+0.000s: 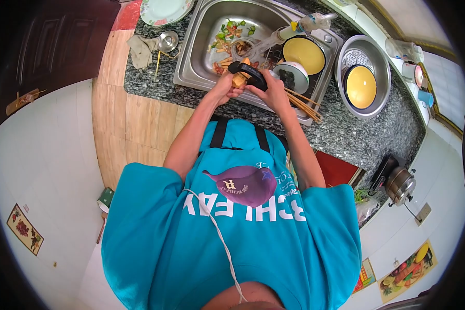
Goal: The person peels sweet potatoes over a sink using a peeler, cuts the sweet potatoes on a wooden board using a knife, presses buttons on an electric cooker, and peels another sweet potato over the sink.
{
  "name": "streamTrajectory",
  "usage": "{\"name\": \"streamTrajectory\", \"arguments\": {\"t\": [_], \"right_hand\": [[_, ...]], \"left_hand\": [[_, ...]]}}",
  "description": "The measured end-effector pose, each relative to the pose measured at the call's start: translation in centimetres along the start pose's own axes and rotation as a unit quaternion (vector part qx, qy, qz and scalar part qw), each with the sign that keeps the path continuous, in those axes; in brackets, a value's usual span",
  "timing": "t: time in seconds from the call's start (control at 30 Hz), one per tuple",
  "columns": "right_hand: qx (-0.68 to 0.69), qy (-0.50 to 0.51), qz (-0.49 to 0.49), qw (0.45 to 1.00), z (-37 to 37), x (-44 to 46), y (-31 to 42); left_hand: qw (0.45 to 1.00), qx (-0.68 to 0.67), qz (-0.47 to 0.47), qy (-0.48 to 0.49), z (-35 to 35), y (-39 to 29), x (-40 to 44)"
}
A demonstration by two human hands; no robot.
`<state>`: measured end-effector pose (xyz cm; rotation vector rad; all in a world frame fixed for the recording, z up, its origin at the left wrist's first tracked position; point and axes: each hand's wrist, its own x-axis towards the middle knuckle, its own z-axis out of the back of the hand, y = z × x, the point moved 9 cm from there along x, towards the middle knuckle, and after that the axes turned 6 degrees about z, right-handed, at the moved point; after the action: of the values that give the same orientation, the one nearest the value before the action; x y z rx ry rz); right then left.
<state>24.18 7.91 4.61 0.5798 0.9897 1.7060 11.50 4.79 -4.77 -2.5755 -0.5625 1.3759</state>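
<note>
At the sink's front edge, my left hand (225, 88) is closed round a pale orange-brown piece of food (239, 79). My right hand (272, 91) grips a black-handled tool (248, 72), which lies against that piece; its working end is hard to make out. Behind my hands, the steel sink (197, 44) holds green and orange-red food scraps (227, 35) and a small clear container (241, 48). Water runs from the faucet (289, 31) near that container. Right of my hands are a white bowl with dark contents (293, 76) and several chopsticks (305, 107).
In the sink's right part sits a yellow bowl (304, 55). A steel basin (369, 50) with another yellow bowl (361, 87) stands further right. On the left counter are a ladle (168, 41), a cloth (141, 51) and a floral plate (165, 9). A pot (400, 185) stands at the lower right.
</note>
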Motion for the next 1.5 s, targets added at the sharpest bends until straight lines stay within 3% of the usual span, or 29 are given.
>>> {"name": "streamTrajectory", "arguments": {"t": [0.17, 0.2, 0.27, 0.3, 0.4, 0.57, 0.73, 0.8, 0.87, 1.07, 1.17, 1.33, 1.43, 1.5], "right_hand": [[-0.028, -0.041, 0.053, 0.997, 0.4, 0.1, 0.0], [-0.046, -0.098, -0.018, 0.994, 1.5, 0.0, -3.1], [-0.031, -0.131, -0.04, 0.99, 5.6, -0.3, -4.6], [-0.051, -0.139, 0.0, 0.989, 6.4, -0.3, -3.6], [-0.095, -0.127, -0.01, 0.987, 6.4, 1.0, -1.7], [-0.025, -0.098, -0.068, 0.993, 3.4, 0.0, -2.4], [-0.014, -0.076, 0.027, 0.997, 0.9, 0.0, -0.5], [-0.065, -0.059, -0.037, 0.995, 0.8, 0.3, -3.0], [-0.059, -0.071, -0.068, 0.993, 1.3, 0.3, -6.3], [-0.108, -0.102, -0.128, 0.981, 2.2, 0.1, -4.0], [0.002, -0.158, -0.143, 0.977, 2.7, -1.1, -2.6], [0.051, -0.173, -0.095, 0.979, 1.9, -1.7, -0.8], [-0.036, -0.091, -0.006, 0.995, 0.5, -1.1, 0.6], [-0.044, -0.088, -0.015, 0.995, 0.5, -1.0, -0.6]], "left_hand": [[1.0, -0.009, 0.01, 0.006, 0.4, 0.1, -0.2], [1.0, -0.009, 0.009, 0.006, 0.0, 0.3, -0.7], [1.0, -0.008, 0.009, 0.029, -0.6, 0.8, -1.8], [1.0, 0.007, -0.025, 0.011, 0.7, 0.2, -1.3], [0.997, -0.059, -0.032, 0.029, 1.6, 0.0, -0.8], [0.998, -0.051, -0.023, 0.028, -0.1, 0.7, -0.4], [0.998, -0.002, 0.006, 0.057, -0.2, 0.6, -0.3], [0.999, 0.047, 0.002, -0.001, 0.4, 0.3, -0.8], [0.999, 0.03, 0.003, 0.012, 0.3, 0.8, -1.5], [0.996, 0.049, -0.071, -0.021, -0.2, -1.0, -1.7], [0.996, 0.028, -0.09, -0.003, -0.6, -1.5, -1.4], [0.997, -0.014, -0.077, 0.011, 0.3, -0.7, 0.0], [0.998, -0.007, -0.058, -0.007, 0.6, -0.2, 0.1], [0.998, 0.012, -0.049, -0.031, 0.8, 0.0, -0.2]]}}
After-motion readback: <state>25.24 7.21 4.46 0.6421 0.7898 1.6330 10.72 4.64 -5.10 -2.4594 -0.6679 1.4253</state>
